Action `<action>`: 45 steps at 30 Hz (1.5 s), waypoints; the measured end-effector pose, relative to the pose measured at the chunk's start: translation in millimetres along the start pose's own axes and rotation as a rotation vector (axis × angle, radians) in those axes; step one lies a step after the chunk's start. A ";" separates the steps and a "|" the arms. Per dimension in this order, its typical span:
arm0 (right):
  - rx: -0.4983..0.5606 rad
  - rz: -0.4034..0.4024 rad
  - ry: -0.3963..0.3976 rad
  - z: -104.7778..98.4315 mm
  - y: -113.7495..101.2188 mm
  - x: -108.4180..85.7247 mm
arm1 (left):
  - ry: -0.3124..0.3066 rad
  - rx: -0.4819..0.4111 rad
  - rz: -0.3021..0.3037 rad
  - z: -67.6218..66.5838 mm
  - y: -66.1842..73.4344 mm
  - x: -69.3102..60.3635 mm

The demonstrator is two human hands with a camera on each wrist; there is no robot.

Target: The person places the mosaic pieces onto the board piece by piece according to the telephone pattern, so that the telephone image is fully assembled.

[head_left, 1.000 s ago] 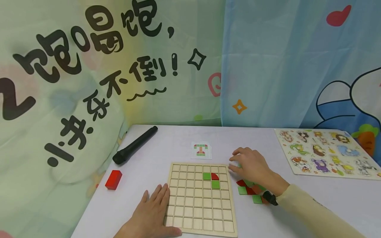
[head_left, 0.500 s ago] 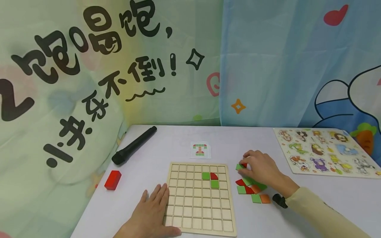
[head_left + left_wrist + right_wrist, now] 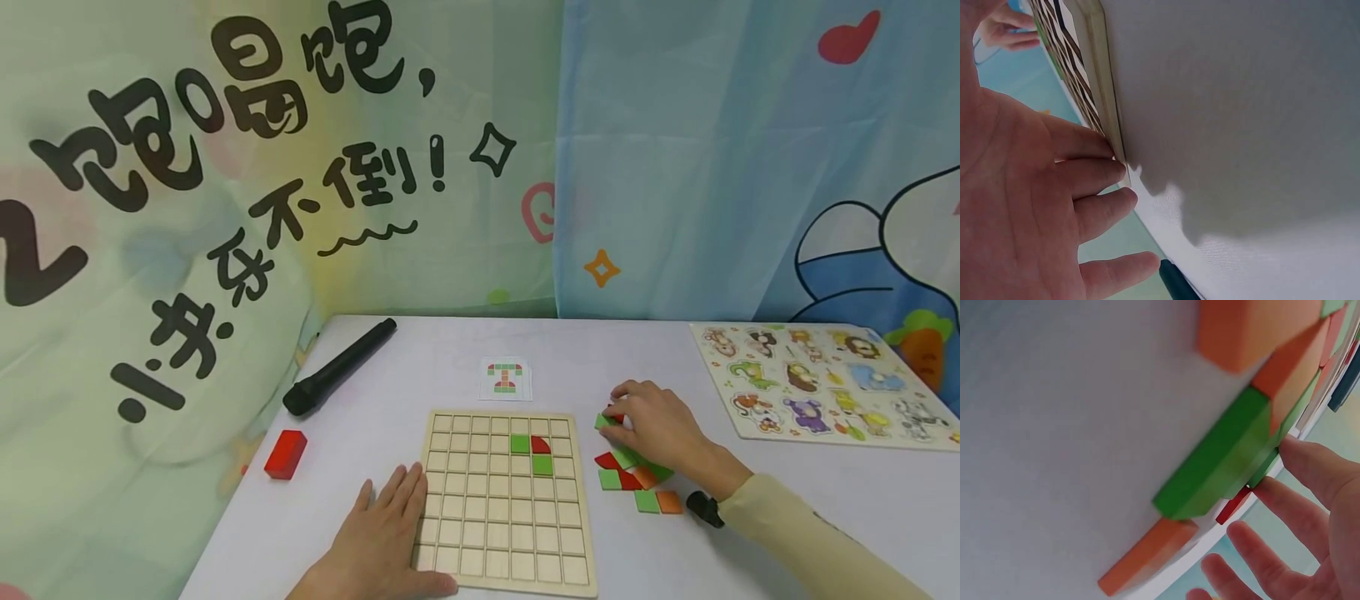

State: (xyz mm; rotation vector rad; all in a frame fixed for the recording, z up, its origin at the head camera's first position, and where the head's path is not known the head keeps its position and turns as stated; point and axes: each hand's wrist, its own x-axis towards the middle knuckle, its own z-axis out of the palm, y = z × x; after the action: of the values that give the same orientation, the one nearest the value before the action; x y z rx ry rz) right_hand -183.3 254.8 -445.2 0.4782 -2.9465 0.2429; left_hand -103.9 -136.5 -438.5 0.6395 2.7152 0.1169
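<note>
Pinching one green tile (image 3: 602,422) with my right hand (image 3: 656,423), right of centre; loose tiles (image 3: 628,480) below it partly hidden, count unclear. My left hand (image 3: 386,533), straight-fingered, touches the left edge of one wooden grid board (image 3: 497,535), lower centre. Board holds three pieces: two green squares (image 3: 520,443), one red quarter-round (image 3: 540,446).

L hand (image 3: 378,533) flat, fingers (image 3: 1107,214) straight, R hand (image 3: 660,427) fwd, pinching

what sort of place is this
Probably a children's play corner, judging by the pale wooden grid board, the flat rectangular cartoon-animal board and the light-blue cartoon-printed fabric backdrop.
</note>
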 end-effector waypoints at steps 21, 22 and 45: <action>0.053 -0.175 0.073 -9.1 -50.1 18.6 | 0.033 0.023 0.023 1.3 -1.3 -3.0; 0.061 -0.183 0.071 -8.3 -54.3 19.6 | 0.035 0.023 0.025 1.4 -1.3 -3.2; 0.075 -0.340 -0.010 19.4 -111.2 48.6 | 0.070 0.031 0.031 3.0 -0.9 -3.1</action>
State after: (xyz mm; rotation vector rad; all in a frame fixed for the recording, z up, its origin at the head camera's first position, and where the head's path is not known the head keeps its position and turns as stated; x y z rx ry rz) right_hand -195.1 132.6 -440.8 0.9775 -2.8099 0.3093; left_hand -100.7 -138.7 -440.5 0.6986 2.7796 0.1065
